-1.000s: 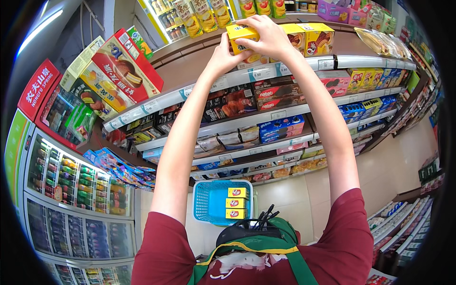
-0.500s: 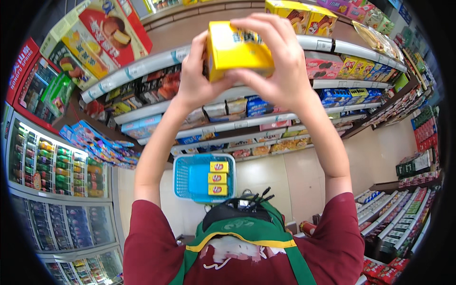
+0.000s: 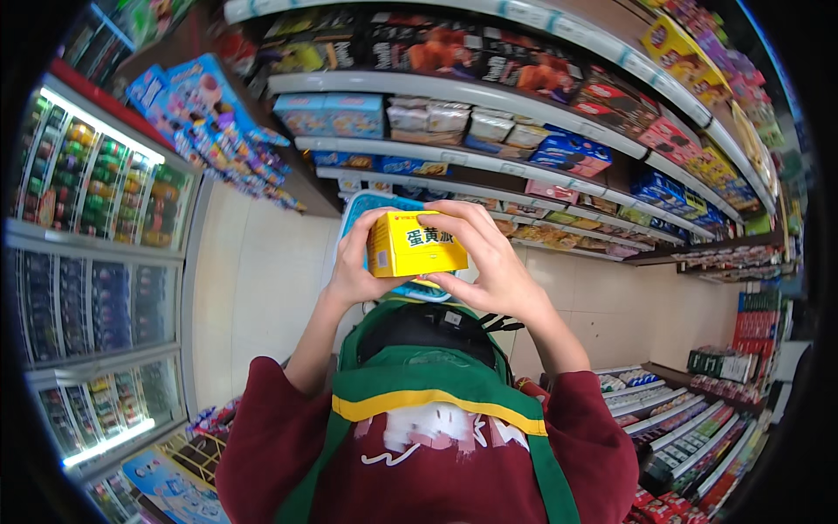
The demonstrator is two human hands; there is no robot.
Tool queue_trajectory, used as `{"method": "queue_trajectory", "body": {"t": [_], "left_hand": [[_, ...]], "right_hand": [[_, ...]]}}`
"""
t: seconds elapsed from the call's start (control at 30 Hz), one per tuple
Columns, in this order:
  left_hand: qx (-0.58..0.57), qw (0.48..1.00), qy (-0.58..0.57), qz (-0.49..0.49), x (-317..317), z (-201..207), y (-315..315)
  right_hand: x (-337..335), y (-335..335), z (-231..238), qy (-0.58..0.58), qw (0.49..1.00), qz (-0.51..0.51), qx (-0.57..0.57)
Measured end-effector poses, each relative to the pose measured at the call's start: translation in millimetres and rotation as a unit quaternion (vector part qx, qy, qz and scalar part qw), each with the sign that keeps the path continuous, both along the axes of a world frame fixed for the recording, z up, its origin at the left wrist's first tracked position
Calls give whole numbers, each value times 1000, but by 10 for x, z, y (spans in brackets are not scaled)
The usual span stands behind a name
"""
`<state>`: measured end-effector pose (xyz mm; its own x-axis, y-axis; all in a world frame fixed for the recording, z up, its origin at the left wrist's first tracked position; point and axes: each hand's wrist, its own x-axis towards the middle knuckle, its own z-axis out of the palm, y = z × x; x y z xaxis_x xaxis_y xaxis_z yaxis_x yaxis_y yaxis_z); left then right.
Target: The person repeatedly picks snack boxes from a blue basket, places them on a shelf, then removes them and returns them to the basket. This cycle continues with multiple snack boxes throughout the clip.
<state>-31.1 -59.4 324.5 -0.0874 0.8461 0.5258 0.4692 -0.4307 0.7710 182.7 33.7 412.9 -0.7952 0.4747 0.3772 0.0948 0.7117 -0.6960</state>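
Observation:
A yellow snack carton (image 3: 410, 255) with dark printing is held between my two hands in front of my body. My left hand (image 3: 351, 266) is closed round its left side. On the other side my right hand (image 3: 491, 260) grips it, fingers over the top and thumb at the lower front edge. Below the carton stands a blue plastic basket (image 3: 356, 208), partly covered by my hands and the carton. A little yellow shows inside it; most of its contents are hidden.
Shelves of packaged snacks (image 3: 428, 118) stretch across the far side, their pale front rails (image 3: 489, 98) jutting out. Blue bags hang on a rack (image 3: 218, 113) at the left, near glass-door drink coolers (image 3: 109, 288). Low stepped racks (image 3: 690, 428) stand at right.
Both hands have come down and back toward my body with the yellow carton, from shelf height to over the basket. The view has shifted, so the shelves appear tilted.

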Motion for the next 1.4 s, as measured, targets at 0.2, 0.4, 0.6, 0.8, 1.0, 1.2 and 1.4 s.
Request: {"method": "queue_trajectory", "body": {"t": [0.2, 0.4, 0.6, 0.8, 1.0, 1.2, 1.4], "left_hand": [[-23, 995, -88, -45, -414, -296, -401], [-18, 992, -59, -109, -732, -282, -395], [-29, 986, -73, -145, -940, -426, -343], [-105, 979, -59, -162, -1087, -740, -373], [-165, 969, -101, -153, -1046, -1091, -364], [-220, 964, -73, -132, -1097, -1614, -473], [-300, 946, -72, -98, -1131, -1968, -506]], "right_hand": [[-384, -332, -176, -13, 997, -13, -81], [-650, -402, -196, -43, 983, -44, -172], [-896, -510, -216, -118, 965, -62, -227], [-1007, -534, -492, -139, 965, -95, -201], [-1104, -480, -859, -166, 959, -105, -206], [-1196, -473, -1443, -210, 952, -96, -200], [-1173, -637, -2312, -104, 866, -178, -455]]}}
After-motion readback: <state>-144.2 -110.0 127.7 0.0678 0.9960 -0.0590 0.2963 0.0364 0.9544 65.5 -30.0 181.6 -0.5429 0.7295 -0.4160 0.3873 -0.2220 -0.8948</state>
